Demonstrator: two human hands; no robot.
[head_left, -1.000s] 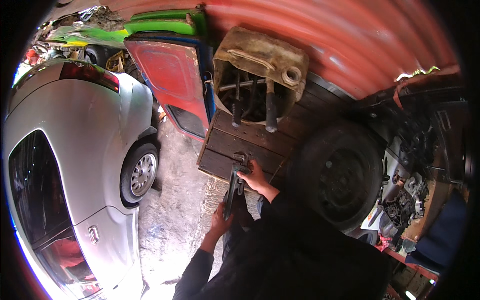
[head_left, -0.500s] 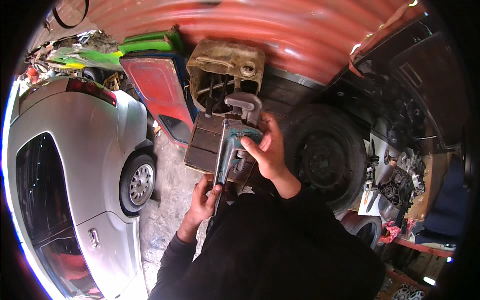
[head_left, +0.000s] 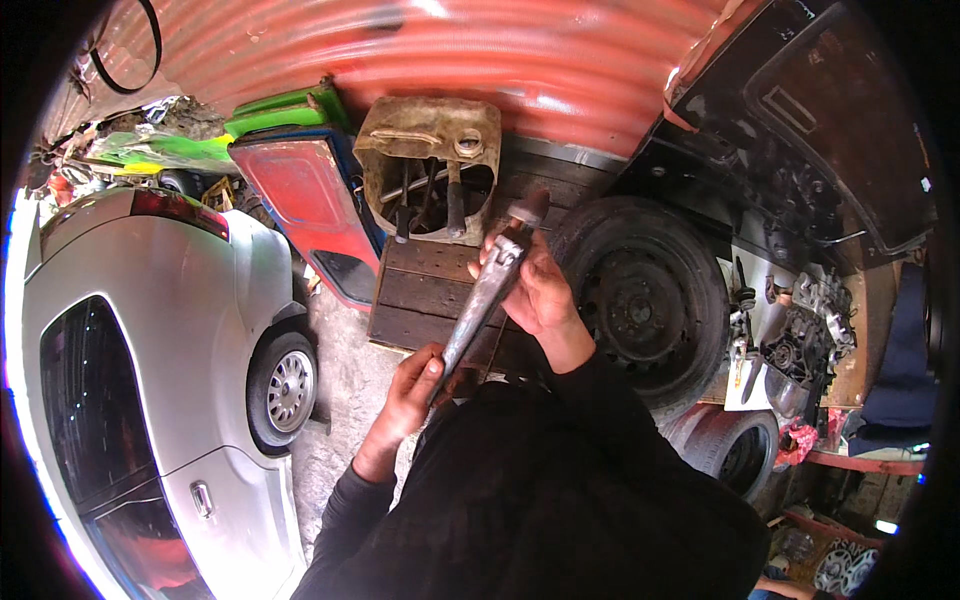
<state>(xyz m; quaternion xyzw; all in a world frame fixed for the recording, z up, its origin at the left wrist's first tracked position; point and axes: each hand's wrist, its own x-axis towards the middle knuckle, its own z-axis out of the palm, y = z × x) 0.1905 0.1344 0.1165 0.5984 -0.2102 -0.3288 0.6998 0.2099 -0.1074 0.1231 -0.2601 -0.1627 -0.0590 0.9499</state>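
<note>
A worn metal pipe wrench (head_left: 479, 305) lies slantwise in front of me, its head up and to the right and its narrow side toward the view. My left hand (head_left: 410, 394) is closed round the lower end of its handle. Up near the jaws, my right hand (head_left: 543, 295) grips the head from behind, with some fingers hidden by the tool. Just beyond stands a dirty, cut-open plastic jug (head_left: 415, 122) holding several tools, among them one with a dark handle (head_left: 456, 208).
The jug rests on a wooden plank bench (head_left: 425, 292). A wheel with a black tyre (head_left: 640, 305) stands close on the right, with metal engine parts (head_left: 800, 345) past it. A silver car (head_left: 190, 350) fills the left. Red panels (head_left: 295, 190) lean by the corrugated wall (head_left: 570, 60).
The pipe wrench has been turned about its length, from its broad side to its narrow side. Its head has shifted right, away from the jug, and my right hand has moved behind it.
</note>
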